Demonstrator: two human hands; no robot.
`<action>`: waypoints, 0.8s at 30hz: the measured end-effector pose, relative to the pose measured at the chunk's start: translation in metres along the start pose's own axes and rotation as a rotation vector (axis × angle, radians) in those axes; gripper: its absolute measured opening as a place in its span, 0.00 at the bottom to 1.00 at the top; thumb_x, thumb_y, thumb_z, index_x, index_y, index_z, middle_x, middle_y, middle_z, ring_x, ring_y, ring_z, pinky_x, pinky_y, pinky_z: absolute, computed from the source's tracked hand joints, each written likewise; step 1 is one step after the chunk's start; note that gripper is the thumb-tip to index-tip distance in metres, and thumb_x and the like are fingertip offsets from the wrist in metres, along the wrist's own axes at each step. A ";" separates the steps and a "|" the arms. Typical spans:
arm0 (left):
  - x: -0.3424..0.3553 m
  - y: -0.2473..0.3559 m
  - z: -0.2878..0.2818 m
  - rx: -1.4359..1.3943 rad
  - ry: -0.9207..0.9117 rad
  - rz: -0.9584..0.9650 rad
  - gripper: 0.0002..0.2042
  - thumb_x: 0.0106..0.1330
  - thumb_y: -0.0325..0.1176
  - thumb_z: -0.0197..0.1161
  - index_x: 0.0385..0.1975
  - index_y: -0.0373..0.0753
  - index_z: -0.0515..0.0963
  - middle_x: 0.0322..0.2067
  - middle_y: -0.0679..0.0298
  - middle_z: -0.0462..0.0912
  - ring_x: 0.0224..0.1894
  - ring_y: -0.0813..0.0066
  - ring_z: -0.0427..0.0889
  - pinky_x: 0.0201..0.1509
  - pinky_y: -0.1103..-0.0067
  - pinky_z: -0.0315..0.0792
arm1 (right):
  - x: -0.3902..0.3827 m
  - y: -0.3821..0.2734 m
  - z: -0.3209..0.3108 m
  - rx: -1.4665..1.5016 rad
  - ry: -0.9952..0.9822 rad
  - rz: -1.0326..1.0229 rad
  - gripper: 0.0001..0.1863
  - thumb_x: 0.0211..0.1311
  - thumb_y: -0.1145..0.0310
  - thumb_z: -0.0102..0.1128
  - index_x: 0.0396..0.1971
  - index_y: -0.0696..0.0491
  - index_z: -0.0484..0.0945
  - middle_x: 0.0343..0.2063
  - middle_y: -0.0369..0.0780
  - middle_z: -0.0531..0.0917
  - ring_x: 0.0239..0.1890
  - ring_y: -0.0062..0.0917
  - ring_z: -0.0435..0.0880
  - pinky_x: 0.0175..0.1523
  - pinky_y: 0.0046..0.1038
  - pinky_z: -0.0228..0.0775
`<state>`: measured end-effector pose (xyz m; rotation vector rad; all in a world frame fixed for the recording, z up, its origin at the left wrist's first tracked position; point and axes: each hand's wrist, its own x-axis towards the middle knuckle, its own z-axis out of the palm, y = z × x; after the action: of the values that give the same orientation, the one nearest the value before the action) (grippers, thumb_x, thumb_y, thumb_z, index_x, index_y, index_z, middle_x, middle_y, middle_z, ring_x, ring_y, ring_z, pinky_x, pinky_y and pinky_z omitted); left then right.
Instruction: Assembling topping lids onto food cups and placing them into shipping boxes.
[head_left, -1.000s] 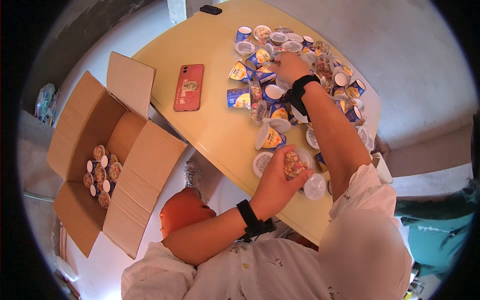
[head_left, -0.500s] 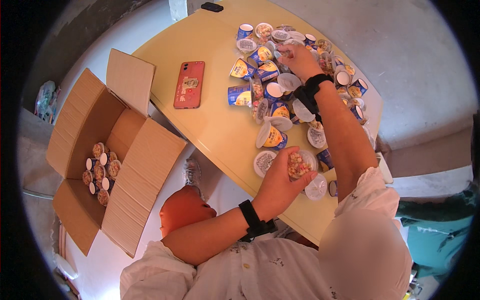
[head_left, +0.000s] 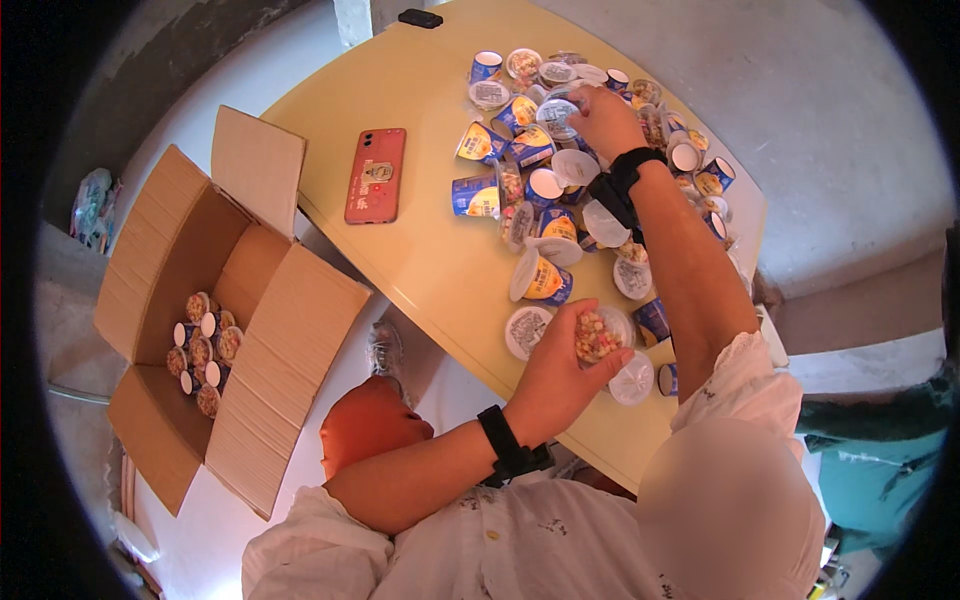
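1. We see the left hand [head_left: 562,368] curled around a clear cup [head_left: 599,335] of pale and pink pieces, gripping it between thumb and fingers over the near part of a table [head_left: 430,180].
2. We see the right hand [head_left: 612,125] reaching out to the far part of a pile, its fingertips at the rim of a lidded cup [head_left: 557,118]; we cannot tell whether they grip it.
3. Each wrist wears a black band, one on the left [head_left: 510,445] and one on the right [head_left: 625,180].
4. Just beside the left hand, we find a white printed lid [head_left: 527,332] on its left and a clear disc [head_left: 633,378] on its right.
5. Between and around the hands spreads the pile: blue-and-yellow cups [head_left: 546,280], many tipped on their sides, mixed with clear ones.
6. Left of the pile, well apart from it, lies a red phone [head_left: 376,180]; a small black object [head_left: 420,18] sits at the far edge.
7. Beyond the table's left edge, we see an open cardboard box [head_left: 285,375] with a small cluster of cups [head_left: 205,345] inside.
8. Below, a shoe [head_left: 384,350] shows past an orange-red knee [head_left: 372,428].
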<state>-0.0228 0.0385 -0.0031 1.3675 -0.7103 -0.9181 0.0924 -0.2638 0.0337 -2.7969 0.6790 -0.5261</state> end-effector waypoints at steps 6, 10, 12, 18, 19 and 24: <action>-0.001 -0.001 0.001 0.000 -0.014 0.019 0.31 0.66 0.36 0.71 0.63 0.35 0.63 0.53 0.58 0.75 0.53 0.74 0.76 0.59 0.77 0.73 | 0.002 -0.010 -0.002 -0.028 0.015 -0.033 0.18 0.59 0.65 0.66 0.50 0.52 0.82 0.49 0.48 0.83 0.53 0.43 0.81 0.58 0.41 0.73; 0.000 -0.004 0.002 0.001 -0.008 0.020 0.31 0.66 0.36 0.71 0.63 0.34 0.62 0.53 0.58 0.75 0.53 0.74 0.76 0.59 0.77 0.73 | 0.008 -0.015 0.009 0.051 0.060 -0.271 0.17 0.59 0.66 0.65 0.49 0.52 0.82 0.48 0.48 0.83 0.52 0.43 0.81 0.58 0.41 0.73; -0.001 -0.003 0.001 -0.007 0.001 0.010 0.31 0.67 0.36 0.71 0.63 0.35 0.62 0.53 0.58 0.75 0.54 0.75 0.76 0.59 0.77 0.73 | 0.014 -0.027 0.018 0.076 0.072 -0.428 0.16 0.59 0.68 0.64 0.48 0.52 0.83 0.46 0.48 0.83 0.52 0.43 0.81 0.59 0.41 0.73; -0.006 0.010 -0.011 -0.150 0.165 0.020 0.31 0.67 0.34 0.71 0.64 0.35 0.61 0.53 0.58 0.74 0.52 0.75 0.76 0.57 0.78 0.74 | 0.052 -0.061 0.047 0.024 -0.148 -0.376 0.15 0.62 0.68 0.59 0.49 0.49 0.84 0.49 0.47 0.83 0.52 0.42 0.82 0.60 0.42 0.72; -0.005 0.009 -0.013 -0.208 0.213 0.063 0.31 0.67 0.33 0.71 0.65 0.36 0.60 0.53 0.58 0.74 0.52 0.75 0.76 0.57 0.78 0.74 | 0.060 -0.064 0.052 -0.013 -0.229 -0.339 0.15 0.64 0.67 0.58 0.50 0.48 0.84 0.51 0.46 0.83 0.53 0.41 0.82 0.60 0.42 0.72; -0.009 0.018 -0.025 -0.142 0.212 0.014 0.32 0.66 0.32 0.71 0.65 0.37 0.60 0.51 0.59 0.75 0.50 0.76 0.77 0.56 0.77 0.75 | 0.078 -0.073 0.084 -0.277 -0.374 -0.293 0.20 0.74 0.55 0.42 0.53 0.40 0.83 0.55 0.43 0.83 0.58 0.38 0.80 0.65 0.53 0.62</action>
<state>-0.0038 0.0584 0.0135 1.3085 -0.4838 -0.7831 0.2193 -0.2274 0.0005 -3.1478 0.2823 0.0611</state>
